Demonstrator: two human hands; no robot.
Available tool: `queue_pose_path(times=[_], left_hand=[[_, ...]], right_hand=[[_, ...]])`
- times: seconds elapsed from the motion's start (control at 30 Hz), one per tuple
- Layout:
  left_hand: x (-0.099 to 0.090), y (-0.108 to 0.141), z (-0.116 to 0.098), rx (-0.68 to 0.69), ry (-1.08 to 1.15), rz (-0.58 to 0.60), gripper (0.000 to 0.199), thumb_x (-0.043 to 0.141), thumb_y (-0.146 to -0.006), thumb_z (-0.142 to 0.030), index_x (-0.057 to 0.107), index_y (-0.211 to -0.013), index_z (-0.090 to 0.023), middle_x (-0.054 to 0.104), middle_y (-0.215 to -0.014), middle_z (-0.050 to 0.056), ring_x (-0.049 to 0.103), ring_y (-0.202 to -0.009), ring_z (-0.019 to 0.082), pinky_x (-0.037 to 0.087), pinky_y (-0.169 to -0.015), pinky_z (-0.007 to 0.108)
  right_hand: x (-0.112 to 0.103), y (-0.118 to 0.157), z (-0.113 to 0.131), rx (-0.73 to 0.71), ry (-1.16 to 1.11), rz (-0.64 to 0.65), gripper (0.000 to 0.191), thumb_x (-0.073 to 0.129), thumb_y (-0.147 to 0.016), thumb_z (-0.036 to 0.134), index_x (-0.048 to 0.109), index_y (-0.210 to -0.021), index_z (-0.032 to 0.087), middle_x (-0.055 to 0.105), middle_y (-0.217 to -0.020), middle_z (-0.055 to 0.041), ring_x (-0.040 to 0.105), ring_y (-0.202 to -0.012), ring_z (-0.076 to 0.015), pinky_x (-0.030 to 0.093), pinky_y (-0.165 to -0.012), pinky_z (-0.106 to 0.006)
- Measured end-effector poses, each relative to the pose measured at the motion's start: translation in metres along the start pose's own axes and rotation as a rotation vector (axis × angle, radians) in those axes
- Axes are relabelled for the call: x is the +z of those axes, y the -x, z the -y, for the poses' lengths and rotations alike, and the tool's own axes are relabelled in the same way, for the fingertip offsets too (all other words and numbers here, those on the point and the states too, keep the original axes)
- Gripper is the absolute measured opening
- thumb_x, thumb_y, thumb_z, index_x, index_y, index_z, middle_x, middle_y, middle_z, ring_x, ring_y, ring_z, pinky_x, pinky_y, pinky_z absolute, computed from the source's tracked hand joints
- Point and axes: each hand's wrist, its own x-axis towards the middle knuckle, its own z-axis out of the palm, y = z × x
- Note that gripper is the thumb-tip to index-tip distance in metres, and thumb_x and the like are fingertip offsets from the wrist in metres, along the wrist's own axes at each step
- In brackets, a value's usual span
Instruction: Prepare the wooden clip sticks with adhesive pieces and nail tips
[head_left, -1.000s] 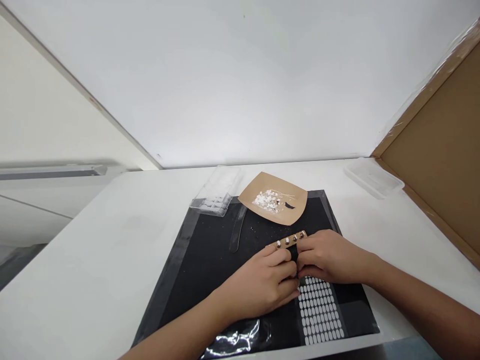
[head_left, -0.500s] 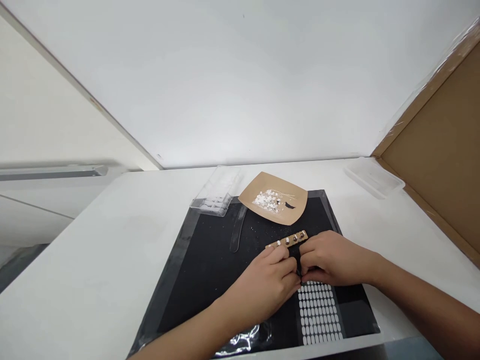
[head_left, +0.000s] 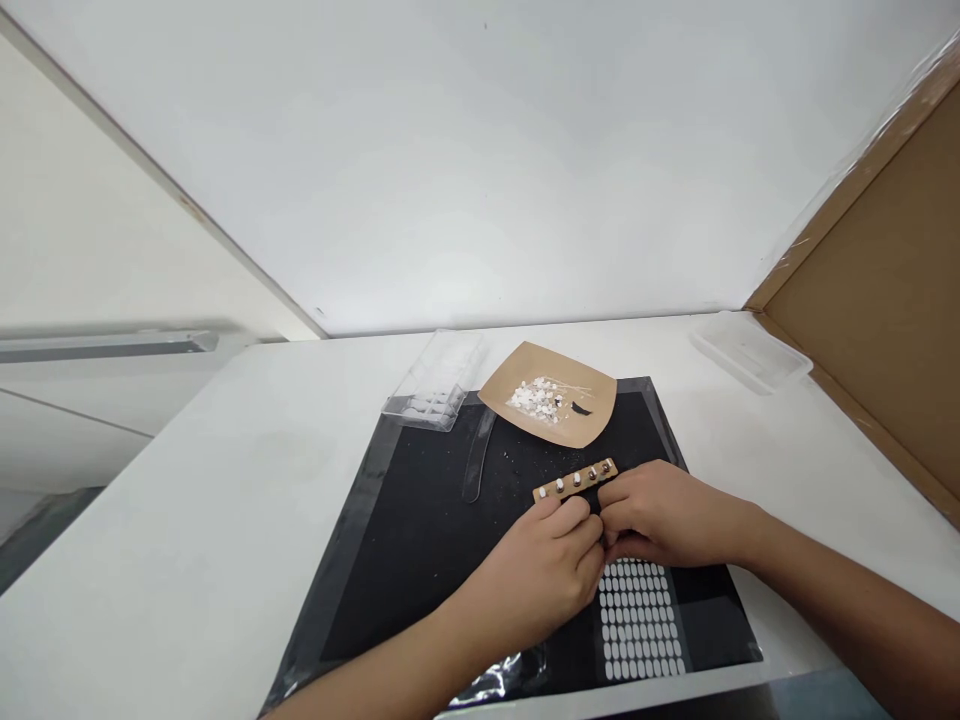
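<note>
My left hand (head_left: 551,560) and my right hand (head_left: 660,515) meet over the right part of the black mat (head_left: 405,540), fingertips pressed together. The fingers of both are closed, and whatever lies between them is hidden. Just beyond the fingers lies a narrow tan strip (head_left: 568,483) carrying a row of several small pieces with white tops. Under and in front of my hands is a clear sheet of white oval stickers (head_left: 641,622), its far end covered by my fingers.
A tan square dish (head_left: 499,385) holds white bits and a dark sliver. Beside it lie a thin dark curved file-like strip (head_left: 478,460) and a clear compartment case (head_left: 435,380). A clear plastic lid or tray (head_left: 750,352) sits near the cardboard panel (head_left: 877,270) at right.
My left hand has shifted slightly right and closer against my right hand. The small dark thing glimpsed between the fingers is now hidden, and more of the tan strip's left end shows.
</note>
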Motion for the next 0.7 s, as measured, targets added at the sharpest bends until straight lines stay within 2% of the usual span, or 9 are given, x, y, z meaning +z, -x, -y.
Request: queue_pose_path(times=[0.43, 0.7], left_hand=[[0.0008, -0.0008, 0.0024, -0.039, 0.076, 0.017, 0.016, 0.067, -0.096, -0.02, 0.064, -0.081, -0.016, 0.058, -0.076, 0.003, 0.05, -0.078, 0.021, 0.042, -0.069, 0.038], [-0.0017, 0.0042, 0.0074, -0.044, 0.171, 0.056, 0.014, 0.065, -0.097, -0.024, 0.066, -0.086, -0.016, 0.062, -0.08, 0.004, 0.054, -0.082, 0.022, 0.051, -0.079, 0.041]], right_hand=[[0.0024, 0.0011, -0.0014, 0.006, -0.038, -0.013, 0.018, 0.078, -0.095, 0.031, 0.071, -0.083, 0.021, 0.069, -0.082, 0.0035, 0.064, -0.08, -0.014, 0.037, -0.067, -0.027], [0.0014, -0.0001, -0.0025, 0.023, -0.062, -0.003, 0.015, 0.077, -0.096, 0.032, 0.073, -0.086, 0.022, 0.071, -0.083, 0.0025, 0.066, -0.082, -0.015, 0.039, -0.068, -0.027]])
